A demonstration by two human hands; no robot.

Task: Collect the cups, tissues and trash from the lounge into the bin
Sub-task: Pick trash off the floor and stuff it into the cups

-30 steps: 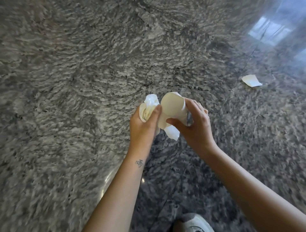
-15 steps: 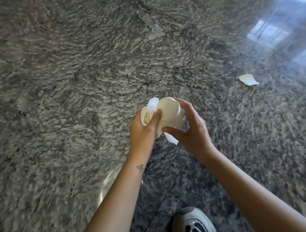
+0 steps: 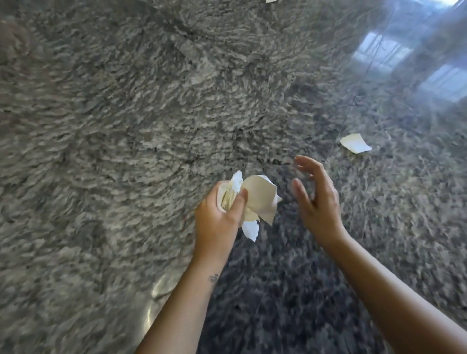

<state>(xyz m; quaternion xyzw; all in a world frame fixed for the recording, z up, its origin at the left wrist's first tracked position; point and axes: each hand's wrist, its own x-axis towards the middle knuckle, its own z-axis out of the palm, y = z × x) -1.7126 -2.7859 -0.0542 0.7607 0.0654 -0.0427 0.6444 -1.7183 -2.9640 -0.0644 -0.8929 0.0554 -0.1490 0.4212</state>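
My left hand (image 3: 217,222) grips a bundle of white paper trash (image 3: 255,199): a cup stuffed with tissue plus a curled paper piece, held above the floor in the middle of the view. To its right, my right hand (image 3: 316,199) is open with the fingers spread, a short gap away from the bundle and holding nothing. A loose white paper scrap (image 3: 355,143) lies on the floor farther off, up and to the right of my right hand. No bin is in view.
A polished grey speckled stone floor (image 3: 126,126) fills the view, with window glare at the upper right. Another white scrap (image 3: 271,1) shows at the top edge.
My right hand has let go of the curled paper and pulled away to the right, opening. The left hand now holds the whole bundle alone.
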